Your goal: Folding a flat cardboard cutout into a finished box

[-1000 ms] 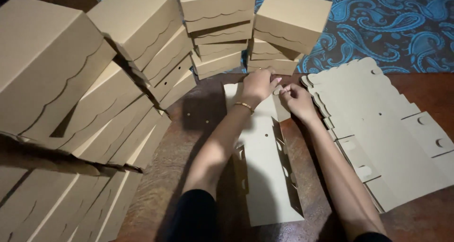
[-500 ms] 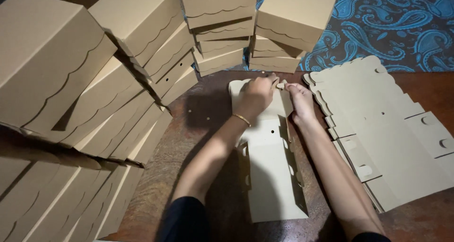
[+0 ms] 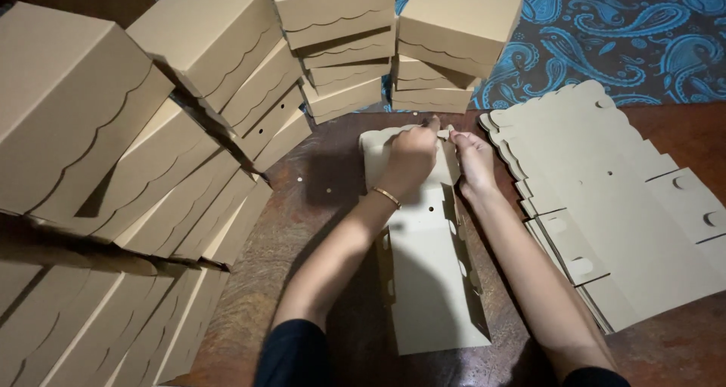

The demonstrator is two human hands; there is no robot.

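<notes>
Left hand: the left hand (image 3: 412, 154) pinched the far scalloped end of the flat tan die-cut cardboard box blank (image 3: 431, 281), fingers closed on a flap.
Right hand: the right hand (image 3: 475, 160) gripped the same end just beside it, apparently to fold both sides evenly.
Blank: it lay lengthwise on the dark wooden bench (image 3: 318, 205), between the arms, side walls partly raised.
Right side: a stack of unfolded tan cardboard blanks (image 3: 620, 205) sat within reach.
Left and back: finished tan cardboard boxes (image 3: 212, 92) were piled out of the way.
</notes>
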